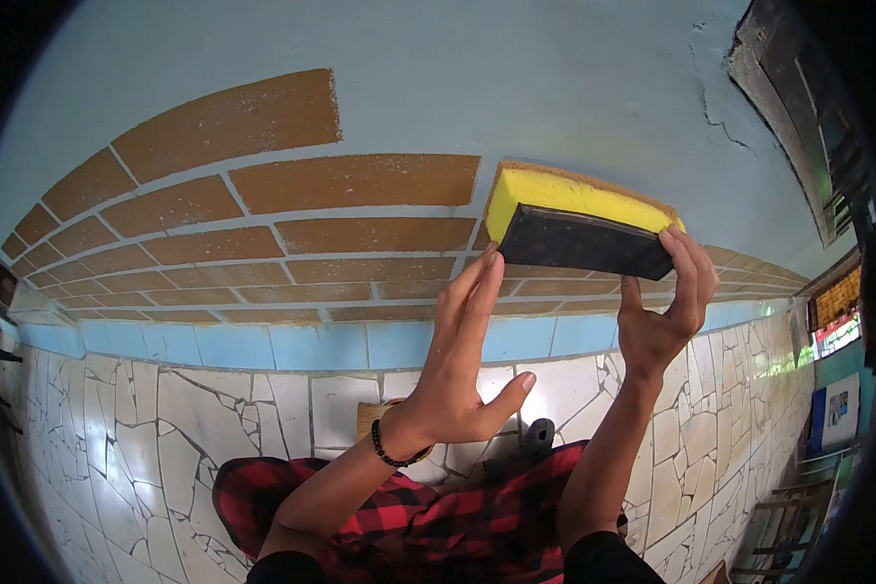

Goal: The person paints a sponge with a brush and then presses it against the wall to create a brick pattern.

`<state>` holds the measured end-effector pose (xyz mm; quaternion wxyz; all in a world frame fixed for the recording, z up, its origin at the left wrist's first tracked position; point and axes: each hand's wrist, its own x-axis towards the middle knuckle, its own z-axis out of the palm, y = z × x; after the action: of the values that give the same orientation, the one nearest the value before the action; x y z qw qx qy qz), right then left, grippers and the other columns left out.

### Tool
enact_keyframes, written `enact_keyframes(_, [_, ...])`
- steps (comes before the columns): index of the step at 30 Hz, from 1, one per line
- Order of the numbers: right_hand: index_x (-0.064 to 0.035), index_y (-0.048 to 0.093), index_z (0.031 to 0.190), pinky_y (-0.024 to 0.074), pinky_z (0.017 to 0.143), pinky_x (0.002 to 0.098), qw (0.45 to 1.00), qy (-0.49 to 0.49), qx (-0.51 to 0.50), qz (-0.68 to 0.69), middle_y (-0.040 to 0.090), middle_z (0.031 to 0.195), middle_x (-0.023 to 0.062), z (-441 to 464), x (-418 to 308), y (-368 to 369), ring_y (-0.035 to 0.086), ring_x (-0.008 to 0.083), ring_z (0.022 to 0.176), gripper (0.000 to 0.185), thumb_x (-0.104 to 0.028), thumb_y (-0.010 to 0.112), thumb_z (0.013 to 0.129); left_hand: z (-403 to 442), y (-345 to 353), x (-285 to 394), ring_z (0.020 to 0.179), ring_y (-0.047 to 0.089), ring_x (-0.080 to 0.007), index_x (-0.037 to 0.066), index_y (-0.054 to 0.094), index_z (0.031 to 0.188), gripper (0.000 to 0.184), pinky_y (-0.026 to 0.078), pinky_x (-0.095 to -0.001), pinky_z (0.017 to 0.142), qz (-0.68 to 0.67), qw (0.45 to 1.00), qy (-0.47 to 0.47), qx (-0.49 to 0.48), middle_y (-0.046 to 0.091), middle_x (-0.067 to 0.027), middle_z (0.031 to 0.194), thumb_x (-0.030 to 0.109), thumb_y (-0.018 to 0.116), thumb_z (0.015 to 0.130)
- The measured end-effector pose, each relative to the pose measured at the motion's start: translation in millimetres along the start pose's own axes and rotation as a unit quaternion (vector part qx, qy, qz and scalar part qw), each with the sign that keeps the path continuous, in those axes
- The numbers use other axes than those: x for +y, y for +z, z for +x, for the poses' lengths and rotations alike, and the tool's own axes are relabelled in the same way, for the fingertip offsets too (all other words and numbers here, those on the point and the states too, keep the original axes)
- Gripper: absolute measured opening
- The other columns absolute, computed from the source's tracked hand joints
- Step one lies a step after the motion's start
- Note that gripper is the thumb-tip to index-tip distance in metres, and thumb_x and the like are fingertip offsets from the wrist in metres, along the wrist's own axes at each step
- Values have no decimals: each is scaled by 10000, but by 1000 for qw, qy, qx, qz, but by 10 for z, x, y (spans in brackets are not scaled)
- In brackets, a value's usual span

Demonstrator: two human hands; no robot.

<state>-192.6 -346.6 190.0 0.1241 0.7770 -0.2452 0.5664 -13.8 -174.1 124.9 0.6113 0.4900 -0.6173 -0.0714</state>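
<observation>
A rectangular yellow sponge (584,200) with a black backing (584,241) is up at the blue-grey wall (555,78). Brown colour shows along the edge of its wall side; whether that face touches the wall I cannot tell. My right hand (664,310) grips its right end, fingers over the top corner and thumb below. My left hand (462,365) has its fingers stretched out, with the tips at the sponge's lower left corner and the thumb held apart. Brown brick-shaped patches (355,182) in rows cover the wall to the left and below.
Light blue tiles (234,347) run along the wall's foot above a floor of broken white tiles (195,438). Partly hidden behind my left wrist is a tan round-edged object (368,419). A window frame (788,117) and wooden furniture (784,526) stand at the right.
</observation>
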Motion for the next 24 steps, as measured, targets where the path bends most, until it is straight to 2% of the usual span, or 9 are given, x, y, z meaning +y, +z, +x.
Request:
enact_keyframes(3, [-153, 717, 1276, 452, 1132, 457, 1000, 5, -1, 4, 713, 1315, 51, -9, -7, 16, 609, 297, 1289, 708, 131, 778, 630, -1, 6, -4, 1491, 381, -397, -8, 152, 1706, 1067, 386, -519, 1179, -2, 1000, -2, 3, 236, -277, 1679, 198, 730, 833])
enact_keyframes(6, [-152, 720, 1277, 453, 1133, 459, 1000, 6, -1, 5, 713, 1314, 51, -11, -14, 29, 608, 298, 1292, 714, 135, 783, 626, 10, -5, 35, 1559, 265, -459, -70, 142, 1684, 1037, 226, -557, 1254, -36, 999, -16, -2, 227, -326, 1690, 215, 720, 871])
enact_keyframes(9, [-148, 724, 1276, 454, 1134, 459, 1000, 4, 4, 5, 714, 1315, 53, -19, -19, 43, 607, 298, 1294, 717, 139, 784, 622, 19, -23, 38, 1560, 265, -455, -67, 135, 1687, 1042, 221, -553, 1255, -37, 999, -21, -7, 223, -324, 1692, 226, 718, 873])
enact_keyframes(21, [-136, 729, 1279, 458, 1132, 445, 1000, -2, 3, 4, 717, 1312, 56, -28, -10, 68, 604, 295, 1293, 726, 145, 781, 611, 19, -43, 5, 1549, 278, -452, -69, 122, 1688, 1050, 227, -549, 1248, -34, 999, -29, -16, 211, -324, 1696, 235, 712, 875])
enact_keyframes(24, [-134, 729, 1278, 458, 1132, 446, 1000, -3, 2, 5, 716, 1314, 57, -35, 0, 71, 602, 294, 1295, 724, 143, 782, 611, 6, -36, -53, 1514, 357, -382, -10, 127, 1712, 1081, 385, -507, 1177, -1, 1000, -14, -13, 216, -269, 1698, 224, 726, 842])
